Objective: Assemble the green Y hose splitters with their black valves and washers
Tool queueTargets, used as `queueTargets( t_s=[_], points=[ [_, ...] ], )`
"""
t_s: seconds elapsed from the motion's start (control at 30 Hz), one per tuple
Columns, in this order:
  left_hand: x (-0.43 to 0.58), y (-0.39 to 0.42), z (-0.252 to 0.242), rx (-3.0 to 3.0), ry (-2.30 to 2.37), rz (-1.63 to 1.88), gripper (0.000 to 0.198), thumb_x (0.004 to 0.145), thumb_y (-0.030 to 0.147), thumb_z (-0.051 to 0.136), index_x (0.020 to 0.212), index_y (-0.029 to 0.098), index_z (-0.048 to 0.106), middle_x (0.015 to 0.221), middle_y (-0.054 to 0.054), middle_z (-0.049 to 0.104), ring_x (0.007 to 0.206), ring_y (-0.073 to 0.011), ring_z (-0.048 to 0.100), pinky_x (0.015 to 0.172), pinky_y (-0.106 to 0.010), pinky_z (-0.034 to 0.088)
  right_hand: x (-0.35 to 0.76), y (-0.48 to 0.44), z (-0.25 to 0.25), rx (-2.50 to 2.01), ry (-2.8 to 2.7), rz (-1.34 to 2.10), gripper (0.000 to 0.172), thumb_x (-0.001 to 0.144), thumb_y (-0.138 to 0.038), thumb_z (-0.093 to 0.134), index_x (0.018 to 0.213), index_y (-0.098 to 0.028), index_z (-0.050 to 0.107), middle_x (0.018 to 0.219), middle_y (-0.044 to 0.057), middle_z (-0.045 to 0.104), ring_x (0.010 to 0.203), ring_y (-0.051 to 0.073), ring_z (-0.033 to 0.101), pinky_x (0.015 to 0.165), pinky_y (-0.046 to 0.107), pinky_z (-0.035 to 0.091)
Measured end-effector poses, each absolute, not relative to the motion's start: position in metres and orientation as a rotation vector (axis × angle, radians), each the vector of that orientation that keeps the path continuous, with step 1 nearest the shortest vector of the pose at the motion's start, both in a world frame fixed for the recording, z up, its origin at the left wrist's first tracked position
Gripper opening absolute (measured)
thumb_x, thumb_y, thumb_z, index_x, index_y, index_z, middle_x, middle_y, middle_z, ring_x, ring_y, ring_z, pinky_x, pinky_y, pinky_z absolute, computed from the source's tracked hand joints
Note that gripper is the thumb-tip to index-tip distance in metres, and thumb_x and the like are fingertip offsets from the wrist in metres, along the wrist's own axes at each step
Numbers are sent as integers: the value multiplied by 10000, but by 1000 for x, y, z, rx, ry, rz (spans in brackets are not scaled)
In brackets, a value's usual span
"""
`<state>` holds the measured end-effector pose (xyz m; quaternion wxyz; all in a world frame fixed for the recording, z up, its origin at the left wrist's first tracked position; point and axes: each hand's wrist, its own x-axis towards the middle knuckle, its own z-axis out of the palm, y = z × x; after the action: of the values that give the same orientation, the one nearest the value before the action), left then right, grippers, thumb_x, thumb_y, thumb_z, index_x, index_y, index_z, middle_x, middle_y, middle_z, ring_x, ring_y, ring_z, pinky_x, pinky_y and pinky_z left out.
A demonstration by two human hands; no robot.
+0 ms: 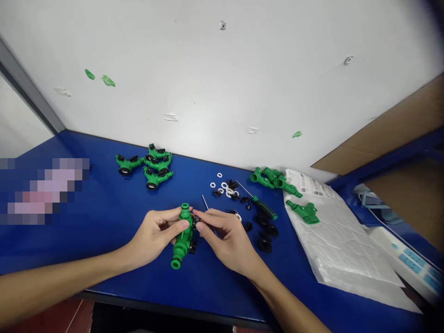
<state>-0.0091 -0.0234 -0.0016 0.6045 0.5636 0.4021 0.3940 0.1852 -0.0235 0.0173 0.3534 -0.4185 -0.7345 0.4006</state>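
Note:
My left hand (pixel 156 233) is closed around a green plastic hose splitter (pixel 181 243) just above the blue table, its thumb lying across the body. My right hand (pixel 227 238) pinches a small black valve knob (pixel 196 221) at the splitter's right side; how deep the knob sits is hidden by the fingers. A second black knob (pixel 192 247) sticks out lower on the same side. Just beyond my right hand lie white ring washers (pixel 229 190), small black parts (pixel 231 185), black threaded rings (pixel 265 244) and a green-and-black screwdriver (pixel 264 208).
Several splitters with black knobs (pixel 157 164) stand at the back left. Bare green splitter bodies (pixel 270 176) lie at the back right, one more (pixel 305 211) on a white plastic bag (pixel 322 249). A power strip (pixel 409 259) is at the right edge. A white wall (pixel 208 83) rises behind.

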Motion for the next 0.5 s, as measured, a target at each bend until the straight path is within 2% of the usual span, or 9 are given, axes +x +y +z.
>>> queueTargets(
  t_s=[0.13, 0.23, 0.33, 0.5],
  points=[
    [-11, -24, -7, 1428, 957, 946, 323, 880, 358, 611, 1081, 137, 733, 591, 25, 552, 526, -104, 425, 485, -214, 400, 184, -24, 13, -1077, -1728, 1243, 316, 911, -369, 581, 1130, -205, 740, 715, 20, 562, 613, 126, 519, 562, 258, 451],
    [-12, -25, -11, 1514, 988, 954, 314, 894, 340, 598, 1111, 152, 727, 582, 24, 571, 522, -104, 409, 480, -216, 376, 182, -25, 9, -1055, -1684, 1252, 310, 908, -362, 584, 1131, -211, 739, 713, 18, 569, 624, 126, 530, 581, 265, 468],
    [-11, -26, -11, 1551, 1011, 985, 293, 898, 326, 595, 1082, 152, 742, 629, 2, 636, 534, -116, 468, 495, -221, 412, 181, -24, 4, -1048, -1642, 1258, 319, 897, -364, 599, 1142, -208, 732, 717, 19, 584, 626, 124, 528, 590, 272, 476],
    [-8, -29, -8, 1592, 1003, 1044, 261, 881, 293, 620, 1056, 154, 754, 710, -23, 710, 594, -155, 593, 563, -235, 494, 175, -23, -1, -1033, -1477, 1375, 334, 835, -439, 662, 1044, -201, 767, 688, 13, 602, 570, 118, 535, 558, 283, 496]
  ],
)
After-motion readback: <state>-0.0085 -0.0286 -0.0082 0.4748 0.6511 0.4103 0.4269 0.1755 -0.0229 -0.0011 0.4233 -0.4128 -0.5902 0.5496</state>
